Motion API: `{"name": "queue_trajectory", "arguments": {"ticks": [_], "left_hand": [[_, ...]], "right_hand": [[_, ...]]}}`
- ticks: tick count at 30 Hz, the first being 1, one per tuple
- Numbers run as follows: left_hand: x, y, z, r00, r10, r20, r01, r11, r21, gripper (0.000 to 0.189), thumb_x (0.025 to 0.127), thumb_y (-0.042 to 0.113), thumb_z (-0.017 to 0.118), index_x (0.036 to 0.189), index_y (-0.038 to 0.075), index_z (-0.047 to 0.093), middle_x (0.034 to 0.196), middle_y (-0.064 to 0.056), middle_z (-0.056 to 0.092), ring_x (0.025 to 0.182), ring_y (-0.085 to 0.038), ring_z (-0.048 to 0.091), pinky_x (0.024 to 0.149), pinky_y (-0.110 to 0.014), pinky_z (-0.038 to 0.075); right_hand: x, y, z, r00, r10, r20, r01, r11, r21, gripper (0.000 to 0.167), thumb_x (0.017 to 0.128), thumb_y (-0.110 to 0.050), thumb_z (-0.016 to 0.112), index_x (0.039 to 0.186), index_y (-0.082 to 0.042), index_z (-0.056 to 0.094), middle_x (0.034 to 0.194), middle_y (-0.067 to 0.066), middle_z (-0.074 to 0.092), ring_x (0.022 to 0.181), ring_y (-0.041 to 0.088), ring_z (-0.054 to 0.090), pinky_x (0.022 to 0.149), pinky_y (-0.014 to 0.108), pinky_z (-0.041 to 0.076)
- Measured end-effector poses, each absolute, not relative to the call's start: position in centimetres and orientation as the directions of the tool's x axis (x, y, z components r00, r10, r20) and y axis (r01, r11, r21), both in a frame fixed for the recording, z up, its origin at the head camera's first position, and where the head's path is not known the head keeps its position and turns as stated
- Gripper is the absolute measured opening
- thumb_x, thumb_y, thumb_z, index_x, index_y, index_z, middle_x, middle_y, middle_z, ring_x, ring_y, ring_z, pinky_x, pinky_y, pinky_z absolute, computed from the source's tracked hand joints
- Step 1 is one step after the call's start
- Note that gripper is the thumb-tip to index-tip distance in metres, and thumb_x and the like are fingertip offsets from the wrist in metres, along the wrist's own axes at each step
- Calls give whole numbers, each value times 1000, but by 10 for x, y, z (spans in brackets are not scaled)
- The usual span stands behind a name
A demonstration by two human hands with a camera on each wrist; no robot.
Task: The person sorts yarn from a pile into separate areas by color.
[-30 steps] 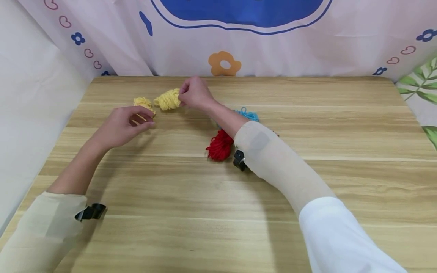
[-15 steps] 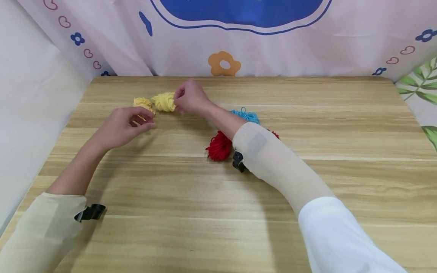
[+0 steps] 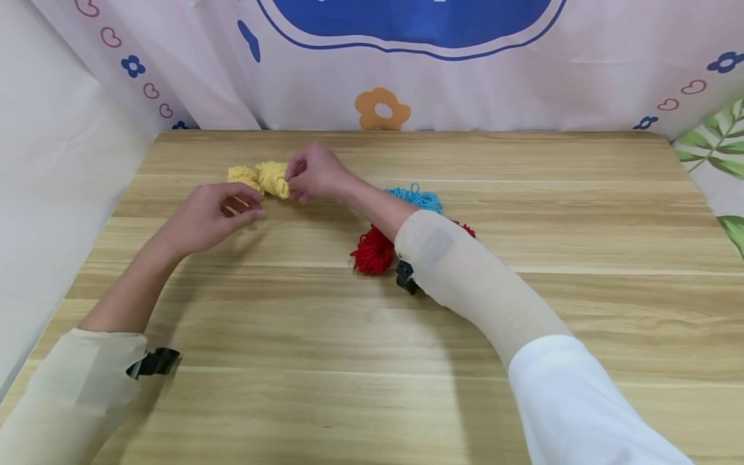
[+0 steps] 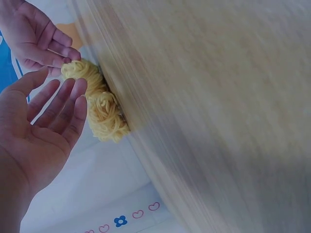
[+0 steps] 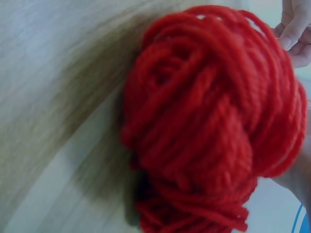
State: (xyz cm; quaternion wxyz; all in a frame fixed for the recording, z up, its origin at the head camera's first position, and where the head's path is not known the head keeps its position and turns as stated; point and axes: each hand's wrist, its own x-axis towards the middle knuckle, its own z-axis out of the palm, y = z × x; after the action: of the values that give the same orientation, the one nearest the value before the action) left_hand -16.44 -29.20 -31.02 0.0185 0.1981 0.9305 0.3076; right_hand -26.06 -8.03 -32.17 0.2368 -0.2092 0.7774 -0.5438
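Fingers (image 4: 57, 99) of the left hand (image 3: 209, 216) stand loosely spread, thumb apart, gripping nothing; those of the right hand (image 3: 320, 174) are bent, their tips at the end of one yellow bundle (image 3: 273, 179), though whether they pinch it or merely push it I cannot tell. Beneath everything is the wooden table (image 3: 290, 400), with the yarn in its far half. The right forearm reaches across the red yarn (image 3: 373, 250) and hides part of it and of the blue yarn (image 3: 421, 199), so keep that arm high: the black wrist camera (image 3: 405, 278) hangs close to the red and could drag it. Left of the right hand, the yellow bundle appears to meet the second yellow bundle (image 3: 243, 174), which the left hand partly covers. Pressing gently and level should suit this step best; soft yarn like this would likely squash or roll under a hard shove. The left hand is well placed to act as a light stop. Smallest of all are the loose loops: part the right fingertips fully before lifting, straight up, so that no strand catches and pulls the winding askew.
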Motion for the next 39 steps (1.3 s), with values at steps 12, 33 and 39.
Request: {"name": "queue_trajectory", "arguments": {"ticks": [12,33,39], "left_hand": [[-164,-287,-312,-914,399,75,361,713,601,20,97,5,72,114,-6,71,103,-17,74,85,3,63,73,-13,53],[-167,-274,-314,-895,440,77,389,683,618,21,96,3,73,115,-5,71,101,-15,73,87,-16,68,73,-16,55],[-168,-271,-316,-889,453,64,390,677,625,22,96,3,72,115,-7,70,103,-18,72,89,-27,70,74,-16,55]], "right_hand": [[-260,-71,-318,-756,-632,-168,-81,346,-935,20,91,14,63,109,6,69,104,18,71,94,31,72,80,36,62],[-257,-34,-304,-736,-672,-84,-162,295,-942,22,100,3,62,120,9,67,117,25,68,103,38,72,84,51,59],[-253,-22,-297,-734,-676,-63,-219,323,-921,16,101,-4,65,115,3,70,115,25,70,100,35,72,84,51,59]]}}
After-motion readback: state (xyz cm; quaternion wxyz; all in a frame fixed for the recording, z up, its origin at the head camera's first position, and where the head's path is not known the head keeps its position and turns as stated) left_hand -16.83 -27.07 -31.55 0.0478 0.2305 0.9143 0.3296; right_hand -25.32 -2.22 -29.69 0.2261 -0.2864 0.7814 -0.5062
